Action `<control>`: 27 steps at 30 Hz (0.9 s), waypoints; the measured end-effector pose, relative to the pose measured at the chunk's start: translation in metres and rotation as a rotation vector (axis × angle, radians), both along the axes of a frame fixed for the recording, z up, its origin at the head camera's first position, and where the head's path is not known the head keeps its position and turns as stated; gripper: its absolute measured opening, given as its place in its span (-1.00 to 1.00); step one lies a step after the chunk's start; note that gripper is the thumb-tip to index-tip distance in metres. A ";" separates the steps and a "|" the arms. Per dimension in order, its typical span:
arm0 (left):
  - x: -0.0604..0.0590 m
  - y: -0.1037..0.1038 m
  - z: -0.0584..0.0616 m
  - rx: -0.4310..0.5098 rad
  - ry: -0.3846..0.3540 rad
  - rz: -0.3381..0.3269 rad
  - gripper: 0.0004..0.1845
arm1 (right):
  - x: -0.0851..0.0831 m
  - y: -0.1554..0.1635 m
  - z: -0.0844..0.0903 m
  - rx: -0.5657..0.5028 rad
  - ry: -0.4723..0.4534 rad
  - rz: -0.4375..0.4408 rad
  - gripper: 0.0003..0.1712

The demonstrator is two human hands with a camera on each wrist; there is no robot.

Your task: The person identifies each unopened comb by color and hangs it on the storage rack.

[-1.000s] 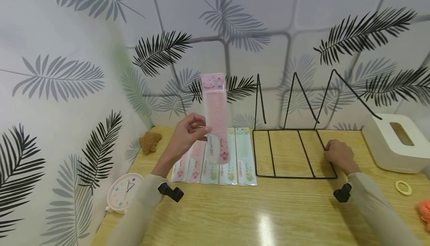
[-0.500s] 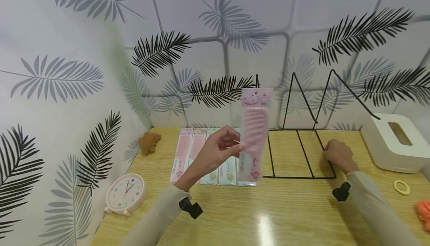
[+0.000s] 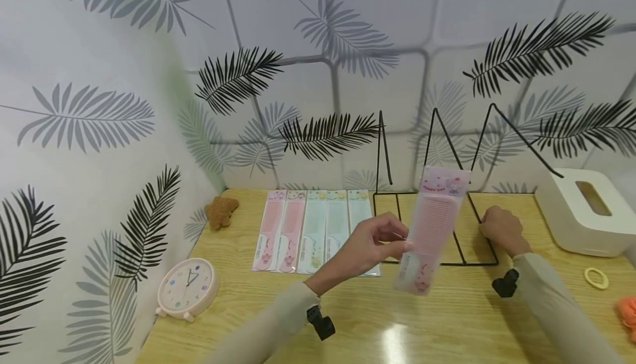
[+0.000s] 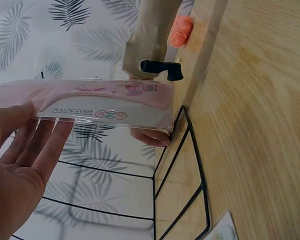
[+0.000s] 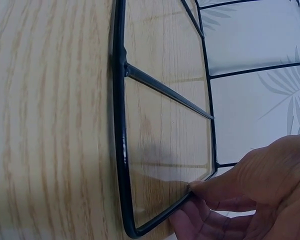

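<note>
Pink comb (image 3: 431,231) in clear packaging pinched by left hand (image 3: 375,245) mid-frame above the counter (image 3: 437,320), tilted over the black wire rack (image 3: 397,262), with right hand (image 3: 501,230) curled on the rack's right bar, seemingly steadying it.

A home-like desk corner; leaf-print wallpaper (image 3: 318,49) behind a wooden desk (image 3: 397,320); clock (image 3: 187,288) lower left; tissue box (image 3: 586,212) right.
</note>
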State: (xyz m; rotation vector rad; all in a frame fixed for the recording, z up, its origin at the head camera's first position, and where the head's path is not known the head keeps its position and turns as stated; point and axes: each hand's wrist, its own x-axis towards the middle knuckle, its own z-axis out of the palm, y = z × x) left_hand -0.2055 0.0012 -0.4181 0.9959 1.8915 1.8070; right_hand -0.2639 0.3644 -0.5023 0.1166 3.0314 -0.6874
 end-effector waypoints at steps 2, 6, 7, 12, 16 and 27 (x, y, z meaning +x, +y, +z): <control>0.001 0.009 -0.007 0.006 -0.020 -0.009 -0.84 | -0.002 0.002 -0.002 0.006 -0.002 -0.012 -0.61; 0.002 0.023 -0.017 0.001 -0.032 -0.007 -0.85 | -0.006 0.005 -0.006 0.002 -0.022 -0.030 -0.64; 0.002 0.025 -0.020 0.001 -0.032 -0.005 -0.86 | -0.007 0.005 -0.007 0.000 -0.029 -0.035 -0.65; 0.001 0.033 -0.026 0.016 -0.061 0.005 -0.85 | -0.007 0.007 -0.007 -0.012 -0.040 -0.055 -0.69; -0.001 0.040 -0.029 0.036 -0.104 0.007 -0.85 | -0.006 0.007 -0.005 -0.003 -0.048 -0.070 -0.74; -0.007 0.053 -0.037 0.022 -0.040 0.054 -0.88 | -0.006 0.006 -0.005 0.032 -0.058 -0.077 -0.80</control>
